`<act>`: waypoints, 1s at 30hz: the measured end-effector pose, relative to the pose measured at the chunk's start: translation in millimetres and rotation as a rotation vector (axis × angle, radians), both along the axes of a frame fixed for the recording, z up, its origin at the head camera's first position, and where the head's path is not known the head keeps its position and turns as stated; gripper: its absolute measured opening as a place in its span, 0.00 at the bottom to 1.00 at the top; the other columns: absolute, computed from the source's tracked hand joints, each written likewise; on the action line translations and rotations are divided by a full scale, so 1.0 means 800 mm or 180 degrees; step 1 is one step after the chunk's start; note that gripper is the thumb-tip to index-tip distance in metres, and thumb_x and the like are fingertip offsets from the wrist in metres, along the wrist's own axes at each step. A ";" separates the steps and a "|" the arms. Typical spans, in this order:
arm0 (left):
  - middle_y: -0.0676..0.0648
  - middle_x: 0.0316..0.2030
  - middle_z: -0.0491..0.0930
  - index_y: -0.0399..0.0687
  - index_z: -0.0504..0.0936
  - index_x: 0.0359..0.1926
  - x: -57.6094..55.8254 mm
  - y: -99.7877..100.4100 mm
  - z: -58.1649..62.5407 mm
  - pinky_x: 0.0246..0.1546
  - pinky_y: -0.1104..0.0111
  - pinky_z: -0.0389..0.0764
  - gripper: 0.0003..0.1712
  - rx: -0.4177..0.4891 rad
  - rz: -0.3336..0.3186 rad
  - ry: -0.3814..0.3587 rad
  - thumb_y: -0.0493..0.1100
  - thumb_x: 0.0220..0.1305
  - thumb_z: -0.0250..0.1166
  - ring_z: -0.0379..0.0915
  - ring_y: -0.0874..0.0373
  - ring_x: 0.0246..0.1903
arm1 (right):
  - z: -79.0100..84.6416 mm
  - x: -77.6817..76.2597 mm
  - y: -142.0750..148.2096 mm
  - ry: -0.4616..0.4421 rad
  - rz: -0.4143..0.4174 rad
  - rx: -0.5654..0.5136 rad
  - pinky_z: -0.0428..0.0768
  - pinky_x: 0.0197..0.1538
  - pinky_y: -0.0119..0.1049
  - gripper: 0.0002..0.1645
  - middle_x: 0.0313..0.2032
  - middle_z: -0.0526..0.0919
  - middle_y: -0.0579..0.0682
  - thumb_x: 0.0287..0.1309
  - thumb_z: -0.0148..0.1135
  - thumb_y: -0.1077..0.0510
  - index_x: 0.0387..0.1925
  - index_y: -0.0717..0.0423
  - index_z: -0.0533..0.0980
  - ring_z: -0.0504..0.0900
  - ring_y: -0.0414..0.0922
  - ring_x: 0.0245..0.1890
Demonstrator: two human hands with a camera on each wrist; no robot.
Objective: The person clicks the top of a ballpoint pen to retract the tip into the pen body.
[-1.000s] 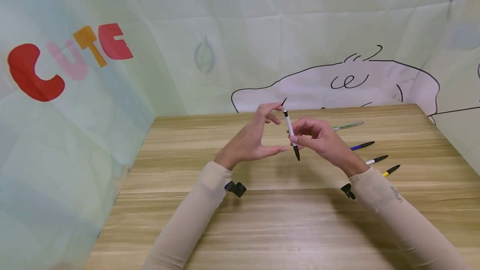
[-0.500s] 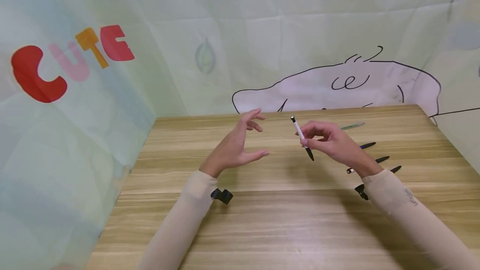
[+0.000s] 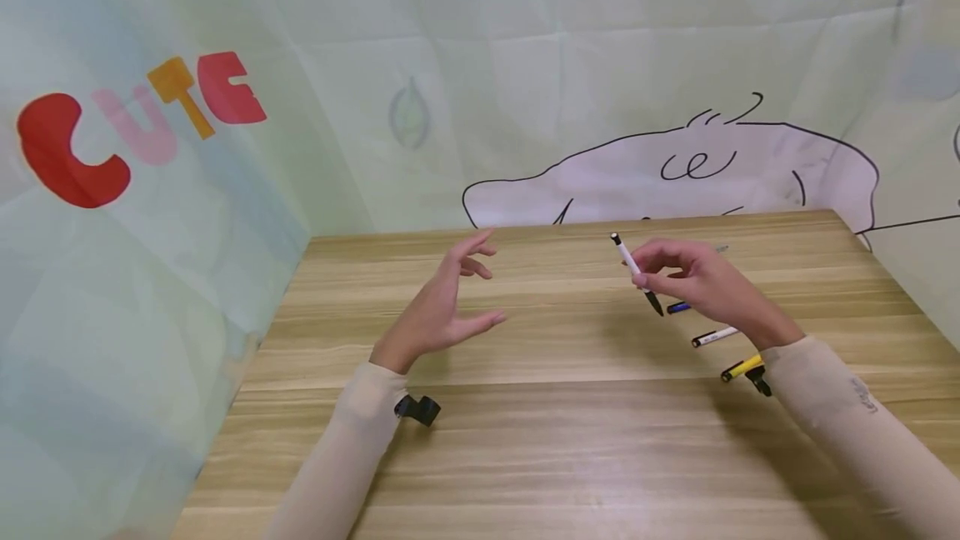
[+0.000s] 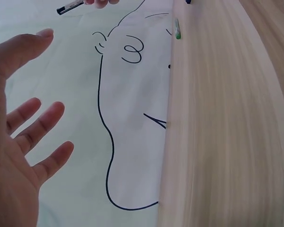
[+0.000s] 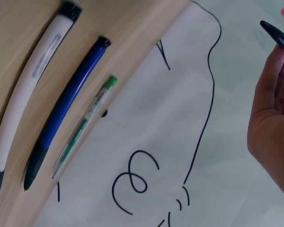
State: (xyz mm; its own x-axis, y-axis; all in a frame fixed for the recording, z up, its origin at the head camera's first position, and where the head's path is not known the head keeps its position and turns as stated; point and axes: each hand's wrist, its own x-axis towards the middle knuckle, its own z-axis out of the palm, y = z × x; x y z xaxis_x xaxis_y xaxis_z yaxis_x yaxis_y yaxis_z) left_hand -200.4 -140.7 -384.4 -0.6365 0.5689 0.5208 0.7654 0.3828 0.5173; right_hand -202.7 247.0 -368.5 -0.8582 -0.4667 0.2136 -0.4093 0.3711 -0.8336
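My right hand (image 3: 701, 280) pinches a white pen (image 3: 626, 253) with black ends between thumb and fingers. It holds the pen tilted above the table, the black tip pointing down and to the right. In the right wrist view that black tip (image 5: 276, 35) sticks out past the fingers at the right edge. Well to the left, my left hand (image 3: 435, 307) hangs over the table with nothing in it, its thumb and fingers spread apart. Its fingers (image 4: 47, 124) show without any object in the left wrist view.
Below and beside the right hand, a blue pen (image 5: 68, 101), another white pen (image 5: 31, 87), a yellow pen (image 3: 741, 368) and a thin green-ended clear pen (image 5: 87, 123) lie on the wooden table (image 3: 525, 440). A printed cloth (image 3: 360, 132) rises behind the table and along its left.
My right hand has carried the white pen to the right, over the row of pens. The left hand has drawn back to the left and toward me, away from the pen.
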 end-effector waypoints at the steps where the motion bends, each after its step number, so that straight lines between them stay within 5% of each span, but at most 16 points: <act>1: 0.46 0.66 0.68 0.52 0.46 0.79 0.001 -0.003 -0.002 0.63 0.58 0.73 0.63 -0.0003 0.0013 -0.0009 0.43 0.53 0.80 0.76 0.53 0.54 | 0.000 -0.001 0.003 0.0012 -0.0012 0.0019 0.81 0.43 0.35 0.09 0.40 0.85 0.52 0.66 0.67 0.60 0.47 0.50 0.83 0.82 0.44 0.41; 14: 0.45 0.61 0.74 0.50 0.61 0.74 0.012 -0.039 -0.016 0.61 0.52 0.75 0.48 -0.0114 0.0139 -0.0009 0.43 0.57 0.78 0.74 0.53 0.56 | 0.000 -0.013 0.033 0.0030 -0.0150 0.0332 0.81 0.44 0.32 0.09 0.43 0.86 0.48 0.66 0.68 0.58 0.47 0.49 0.84 0.82 0.43 0.42; 23: 0.49 0.58 0.75 0.44 0.75 0.63 0.018 -0.055 -0.024 0.58 0.61 0.77 0.34 -0.0211 0.0152 0.0141 0.45 0.58 0.76 0.73 0.55 0.54 | -0.006 -0.023 0.049 0.0051 -0.0147 0.0421 0.81 0.40 0.32 0.10 0.42 0.87 0.52 0.65 0.68 0.59 0.47 0.49 0.85 0.82 0.40 0.40; 30: 0.50 0.58 0.75 0.45 0.78 0.59 0.022 -0.066 -0.023 0.59 0.58 0.77 0.28 -0.0238 0.0229 0.0060 0.44 0.58 0.76 0.72 0.56 0.58 | -0.005 -0.031 0.066 -0.0034 -0.0189 0.0695 0.79 0.37 0.31 0.14 0.39 0.86 0.50 0.65 0.68 0.58 0.51 0.51 0.84 0.80 0.41 0.37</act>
